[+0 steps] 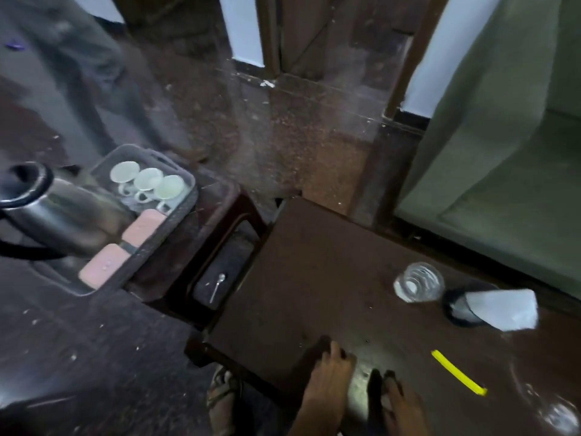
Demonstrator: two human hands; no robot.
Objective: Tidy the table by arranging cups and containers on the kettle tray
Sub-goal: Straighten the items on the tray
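Note:
The grey kettle tray (189, 186) stands at the left on a dark stand. It holds a steel kettle (47, 209), three white cups (147, 181) in a row and two pink flat containers (143, 226). On the brown table (314, 278) a clear glass (419, 282) stands beside a black holder with white paper (490, 306). Another glass (562, 416) shows blurred at the bottom right. My left hand (327, 382) and my right hand (401, 407) rest on the table's near edge, fingers straight, holding nothing, far from the tray.
A yellow strip (457, 372) lies on the table right of my hands. A spoon (218, 287) lies on a low dark surface between tray and table. A green sofa (503, 152) fills the right side. Another person's legs (78, 58) stand at upper left; my sandalled foot (221, 394) is below.

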